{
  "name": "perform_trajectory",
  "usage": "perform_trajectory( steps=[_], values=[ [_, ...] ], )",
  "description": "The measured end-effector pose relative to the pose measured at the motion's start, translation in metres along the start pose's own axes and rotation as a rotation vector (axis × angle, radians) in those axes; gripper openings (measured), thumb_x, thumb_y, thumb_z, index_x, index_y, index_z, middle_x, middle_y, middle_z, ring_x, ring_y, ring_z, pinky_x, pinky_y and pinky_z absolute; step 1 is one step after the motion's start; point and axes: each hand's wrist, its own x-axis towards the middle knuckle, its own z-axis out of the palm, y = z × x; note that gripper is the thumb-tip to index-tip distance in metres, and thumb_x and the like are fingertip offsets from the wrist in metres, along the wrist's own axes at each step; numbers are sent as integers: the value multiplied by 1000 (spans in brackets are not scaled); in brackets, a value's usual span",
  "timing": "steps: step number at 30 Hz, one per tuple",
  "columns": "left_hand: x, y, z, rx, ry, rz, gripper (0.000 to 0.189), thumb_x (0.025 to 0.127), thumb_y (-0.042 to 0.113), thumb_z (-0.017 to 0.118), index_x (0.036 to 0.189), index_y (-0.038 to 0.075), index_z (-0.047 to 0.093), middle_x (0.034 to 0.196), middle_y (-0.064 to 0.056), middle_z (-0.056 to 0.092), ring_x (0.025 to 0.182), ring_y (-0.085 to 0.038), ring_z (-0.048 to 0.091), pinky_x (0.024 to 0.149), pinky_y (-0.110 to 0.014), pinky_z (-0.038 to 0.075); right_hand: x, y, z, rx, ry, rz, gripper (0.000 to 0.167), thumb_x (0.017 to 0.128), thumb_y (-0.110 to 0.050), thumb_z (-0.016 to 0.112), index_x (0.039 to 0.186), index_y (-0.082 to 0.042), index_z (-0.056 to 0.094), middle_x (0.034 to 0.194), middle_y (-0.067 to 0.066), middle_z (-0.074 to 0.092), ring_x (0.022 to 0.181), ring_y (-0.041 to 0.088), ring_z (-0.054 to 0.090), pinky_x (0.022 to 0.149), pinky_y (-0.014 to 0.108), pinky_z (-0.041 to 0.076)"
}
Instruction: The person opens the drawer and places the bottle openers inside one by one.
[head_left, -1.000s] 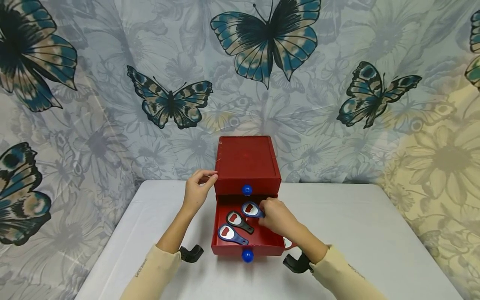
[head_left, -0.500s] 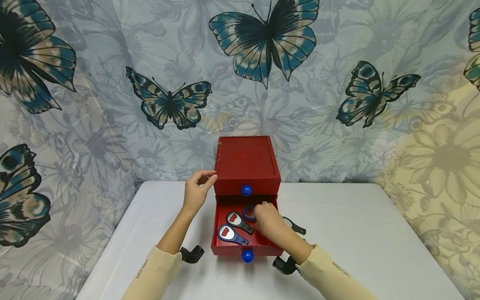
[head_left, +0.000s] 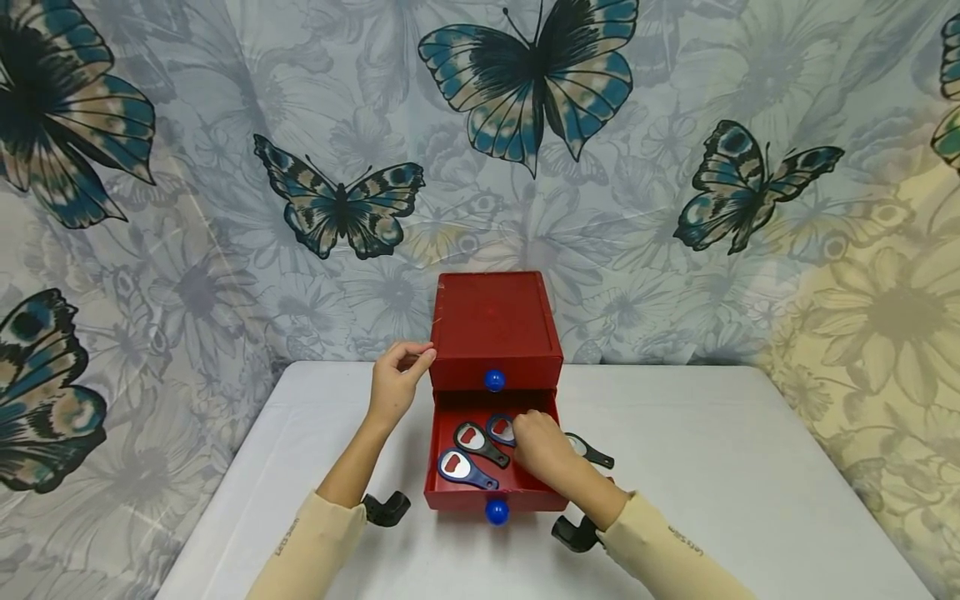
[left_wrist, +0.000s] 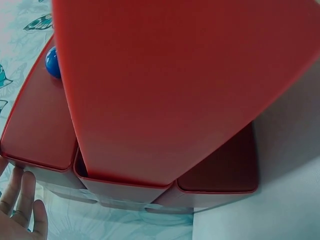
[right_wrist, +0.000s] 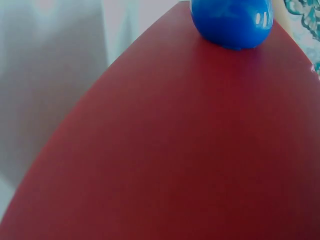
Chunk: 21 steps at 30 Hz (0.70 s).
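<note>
Right hand (head_left: 546, 448) lower and nearer since a second back, blue opener (head_left: 500, 428) down with it; left hand (head_left: 393, 387) unmoved.

Nearest me: open lower drawer (head_left: 525, 501), front knob (head_left: 497, 512) toward the camera. Second blue opener (head_left: 453, 467) lies just inside its front left, black opener (head_left: 472, 437) behind that one.

Step in hand, my read: setting the blue opener down beside those two. Next move calls for letting go of the handle and lifting straight up, so nothing gets dragged. I can't tell whether it rests on the drawer floor or hangs slightly above.

Blue opener vs grip: round head sticks out on the left side of the right hand, near the black opener; handle runs under the fist. Fingers are curled together, clamped on that handle as I read it; fingertips hidden. Right wrist view gives me just red panel and blue knob.

Outside the drawer, past its right wall, another opener (head_left: 597, 455) lies on the table (head_left: 750, 467), partly behind the right hand.

Farther: left hand at the left edge of the red box (head_left: 495, 317), thumb and forefinger apart, gripping nothing I can see. Butterfly backdrop (head_left: 615, 317) behind.
</note>
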Motion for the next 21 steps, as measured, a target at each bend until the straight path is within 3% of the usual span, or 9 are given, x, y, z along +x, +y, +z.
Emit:
perform_trajectory(
  steps=[11,17,21],
  values=[
    [0,1,0,-5,-19,-9,18,90,3,67,100,-12,68,106,-28,66,78,4,59,75,-12,48,-3,0,-4,75,46,16,12,72,1,76,82,6,70,75,13,66,72,22,59,70,37,56],
    [0,1,0,-4,-5,3,18,90,2,67,100,-12,68,106,-28,66,77,5,59,75,-12,48,-9,-1,-14,264,16,85,24,78,-8,78,97,5,71,87,12,67,79,20,62,73,36,59],
    [-1,0,1,-19,-9,4,18,89,2,67,100,-12,68,106,-29,65,77,4,59,75,-11,49,-19,3,-23,449,24,44,19,82,-9,75,99,1,72,86,5,67,77,12,61,69,23,55]
  ],
)
